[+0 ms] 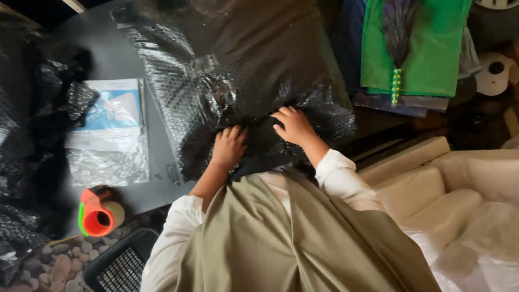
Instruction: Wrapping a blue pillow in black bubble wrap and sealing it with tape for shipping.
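Left hand [229, 146] and right hand [293, 125] pressing black bubble wrap [216, 81] on dark table [108, 54], orange tape dispenser [97, 212] nearby

i see my left hand [229, 146] and right hand [294, 125] on black bubble wrap [216, 81] with a dotted, glossy pattern over a dark grey table [116, 57]. my sleeves are white, my vest khaki. the tape dispenser [97, 213] is orange with a green edge. a clear packet [111, 127] shows pale blue and white. the folded cloth [432, 48] is bright green, its tassel purple.
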